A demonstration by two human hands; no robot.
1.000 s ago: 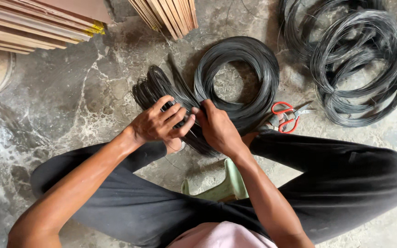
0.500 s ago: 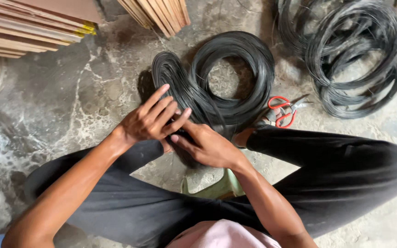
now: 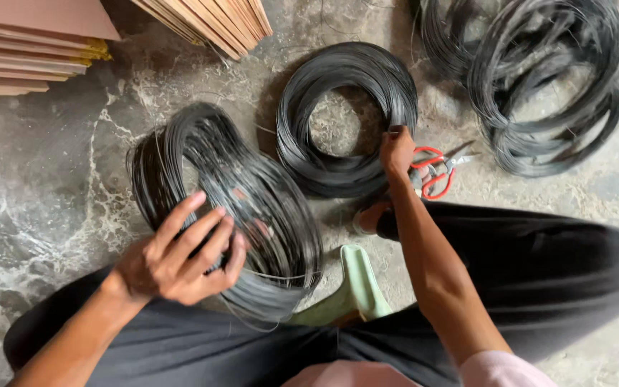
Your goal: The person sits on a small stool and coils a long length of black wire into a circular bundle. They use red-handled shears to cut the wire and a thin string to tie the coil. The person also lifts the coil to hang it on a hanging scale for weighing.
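The black wire bundle (image 3: 231,208) sits just left of the flat wire coil (image 3: 345,118), my left hand (image 3: 180,258) clasping its strands, my right hand (image 3: 397,152) pinching that coil's edge; I judge sorting barely begun.

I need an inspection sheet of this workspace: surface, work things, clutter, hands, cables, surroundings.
Surface: concrete floor, grey, stained and cracked.
Work things: left wire coil, tilted up; flat wire coil lying beside it.
Clutter: red-handled scissors; green slipper; tangled wire coils at top right.
Hands: left hand grips the left wire coil; right hand touches the flat wire coil's edge.
Cables: nothing seen.
Surroundings: stacked boards and wooden strips.
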